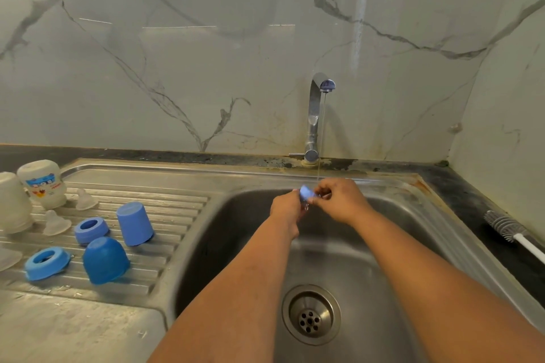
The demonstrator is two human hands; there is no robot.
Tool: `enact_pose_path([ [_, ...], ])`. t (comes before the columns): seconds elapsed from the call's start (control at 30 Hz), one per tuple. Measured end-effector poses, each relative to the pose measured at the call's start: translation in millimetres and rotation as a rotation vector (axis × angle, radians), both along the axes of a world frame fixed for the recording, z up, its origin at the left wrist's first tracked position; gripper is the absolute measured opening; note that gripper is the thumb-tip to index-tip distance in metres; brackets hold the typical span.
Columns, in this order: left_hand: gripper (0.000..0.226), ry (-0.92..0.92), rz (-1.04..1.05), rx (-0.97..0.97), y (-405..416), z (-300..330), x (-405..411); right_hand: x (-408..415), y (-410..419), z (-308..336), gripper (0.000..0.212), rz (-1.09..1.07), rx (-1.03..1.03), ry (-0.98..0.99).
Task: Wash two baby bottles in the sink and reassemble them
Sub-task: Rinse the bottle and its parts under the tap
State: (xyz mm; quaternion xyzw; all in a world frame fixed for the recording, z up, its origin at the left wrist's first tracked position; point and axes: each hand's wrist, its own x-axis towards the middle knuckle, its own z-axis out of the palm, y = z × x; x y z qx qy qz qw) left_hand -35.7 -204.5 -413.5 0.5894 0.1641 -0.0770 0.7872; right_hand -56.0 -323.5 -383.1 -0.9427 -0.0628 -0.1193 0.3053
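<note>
While a thin stream runs from the tap (320, 115), both forearms reach forward over the sink (236, 244), wrists close together at its far side. The left hand (285, 208) and the right hand (339, 200) each pinch, fingers curled, a small blue bottle part (306, 193) under the water. Two upturned bottles (42, 183), blue caps (135, 224), blue rings (90, 230) and clear teats (56, 224) lie on the drainboard (177, 186), left. A brush (504, 227) rests on the desk (472, 200), right.
</note>
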Motion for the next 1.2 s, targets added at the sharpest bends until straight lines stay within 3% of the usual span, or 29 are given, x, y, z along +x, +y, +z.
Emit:
enact_pose_path([
  [0.07, 0.020, -0.077, -0.086, -0.097, -2.1, 4.8, -6.5, 4.7, 1.1, 1.5, 0.024, -0.087, 0.219, 0.052],
  [0.17, 0.019, -0.161, -0.124, -0.208, -4.0, 12.3, -10.6, 7.0, 1.8, 5.4, 0.030, -0.061, 0.732, 0.322],
  [0.2, 0.021, -0.173, -0.116, -0.207, -4.6, 13.2, -10.8, 6.0, 0.1, 5.9, 0.030, -0.045, 0.772, 0.366],
  [0.27, 0.022, -0.160, -0.108, -0.168, -6.2, 10.4, -9.5, 6.0, -2.6, 3.3, 0.032, -0.070, 0.674, 0.356],
  [0.33, 0.023, -0.134, -0.085, -0.122, -6.7, 6.5, -8.1, 6.3, -5.2, 1.5, 0.028, -0.149, 0.364, 0.228],
  [0.4, 0.021, -0.115, -0.057, -0.104, -4.9, 5.4, -7.2, 5.0, -7.0, 4.4, 0.018, -0.125, 0.220, 0.129],
  [0.57, 0.021, -0.068, -0.039, -0.085, 1.8, 4.1, -7.6, -5.6, -2.1, 8.0, 0.046, 0.105, 0.032, 0.167],
  [0.63, 0.019, -0.065, -0.044, -0.044, 2.1, 6.8, -13.1, -12.0, 0.1, 7.9, 0.057, 0.103, -0.012, 0.125],
  [0.77, 0.017, -0.102, -0.071, 0.076, 9.1, 17.4, -27.3, -21.6, 1.0, 12.4, 0.049, 0.106, -0.001, 0.190],
  [0.93, 0.015, -0.239, -0.201, 0.634, 31.4, 15.6, -58.4, -43.7, -1.2, 17.3, 0.050, 0.000, -0.139, 0.253],
  [1.03, 0.015, -0.285, -0.244, 0.644, 42.8, 18.9, -77.5, -57.0, -3.1, 9.1, 0.052, -0.073, -0.078, 0.270],
  [1.1, 0.019, -0.333, -0.151, 0.711, 52.9, 23.2, -84.9, -66.0, -1.8, 8.0, 0.052, -0.124, -0.016, 0.126],
  [1.2, 0.028, -0.341, -0.117, 0.696, 68.2, 24.3, -97.4, -77.5, 1.1, 14.3, 0.049, -0.101, 0.044, -0.353],
])
